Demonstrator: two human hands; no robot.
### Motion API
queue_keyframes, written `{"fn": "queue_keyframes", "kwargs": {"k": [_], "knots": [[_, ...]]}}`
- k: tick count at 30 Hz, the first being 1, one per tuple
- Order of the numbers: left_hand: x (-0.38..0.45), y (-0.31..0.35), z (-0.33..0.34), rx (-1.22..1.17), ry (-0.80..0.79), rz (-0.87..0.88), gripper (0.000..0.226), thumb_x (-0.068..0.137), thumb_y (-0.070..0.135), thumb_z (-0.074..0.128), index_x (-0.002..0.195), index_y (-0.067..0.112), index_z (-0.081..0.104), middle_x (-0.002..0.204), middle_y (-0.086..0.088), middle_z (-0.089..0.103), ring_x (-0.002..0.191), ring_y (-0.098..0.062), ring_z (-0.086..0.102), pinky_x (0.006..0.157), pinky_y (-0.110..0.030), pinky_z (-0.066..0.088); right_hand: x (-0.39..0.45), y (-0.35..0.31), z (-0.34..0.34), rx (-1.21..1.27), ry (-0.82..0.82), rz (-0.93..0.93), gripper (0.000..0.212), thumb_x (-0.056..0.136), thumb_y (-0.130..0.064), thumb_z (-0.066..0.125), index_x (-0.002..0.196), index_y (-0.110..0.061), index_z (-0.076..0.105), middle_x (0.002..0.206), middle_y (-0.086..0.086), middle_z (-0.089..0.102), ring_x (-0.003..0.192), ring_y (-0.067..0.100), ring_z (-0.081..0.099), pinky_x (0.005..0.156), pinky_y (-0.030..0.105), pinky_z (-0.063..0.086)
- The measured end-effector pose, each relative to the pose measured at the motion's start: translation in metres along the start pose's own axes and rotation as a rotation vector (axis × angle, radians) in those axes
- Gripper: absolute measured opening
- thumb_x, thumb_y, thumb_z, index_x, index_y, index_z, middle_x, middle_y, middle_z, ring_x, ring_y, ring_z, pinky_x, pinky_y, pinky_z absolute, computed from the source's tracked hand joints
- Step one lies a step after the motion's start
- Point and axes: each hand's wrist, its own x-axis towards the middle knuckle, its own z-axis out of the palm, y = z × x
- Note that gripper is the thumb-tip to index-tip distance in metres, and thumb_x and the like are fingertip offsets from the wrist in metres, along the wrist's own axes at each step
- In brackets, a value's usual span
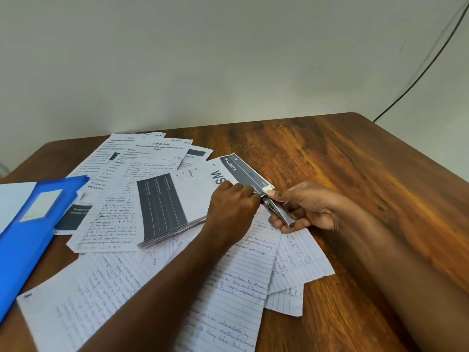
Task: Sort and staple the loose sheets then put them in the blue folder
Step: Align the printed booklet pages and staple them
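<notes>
A stack of printed sheets [177,199] with dark panels and the words "BALCONY 2" lies at the middle of the wooden table [342,174]. My left hand [233,201] pinches the stack near its right corner. My right hand [309,209] grips a small silver stapler [278,209], whose white-tipped jaw sits over that corner. A blue folder [33,229] lies at the left edge. Loose handwritten lined sheets [127,288] lie spread under my forearms, and printed task sheets [152,151] fan out behind the stack.
A white sheet [12,201] lies under the folder's far left side. Bare wood runs along the right half of the table. A dark cable [431,62] hangs down the pale wall at the upper right.
</notes>
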Motion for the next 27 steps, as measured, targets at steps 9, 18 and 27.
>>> {"fn": "queue_keyframes", "kwargs": {"k": [9,18,27], "knots": [[-0.001,0.002,-0.002,0.008,-0.002,0.012,0.007,0.081,0.019,0.082,0.080,0.017,0.075,0.077,-0.003,0.073,0.067,-0.022,0.067,0.067,-0.031,0.045,0.002,0.000,0.006,0.030,0.031,-0.010,0.057,0.081,-0.032,0.084,0.121,0.005,0.067,0.106,0.031,0.075,0.082,0.034,0.075,0.066,0.040,0.067],[-0.001,0.002,-0.002,0.007,0.027,0.047,0.018,0.076,0.022,0.088,0.086,0.012,0.077,0.081,-0.007,0.075,0.070,-0.024,0.070,0.067,-0.032,0.049,0.007,0.000,0.015,0.025,0.123,-0.064,0.050,0.084,-0.033,0.085,0.114,0.004,0.070,0.097,0.028,0.077,0.080,0.035,0.076,0.062,0.039,0.065],[-0.002,0.002,0.000,0.035,-0.020,0.021,0.013,0.082,0.023,0.083,0.090,0.015,0.078,0.088,-0.005,0.077,0.075,-0.023,0.071,0.070,-0.032,0.048,0.011,-0.001,0.006,0.169,0.067,-0.001,0.057,0.078,-0.023,0.082,0.123,0.008,0.065,0.105,0.028,0.074,0.077,0.030,0.075,0.062,0.039,0.066]]}}
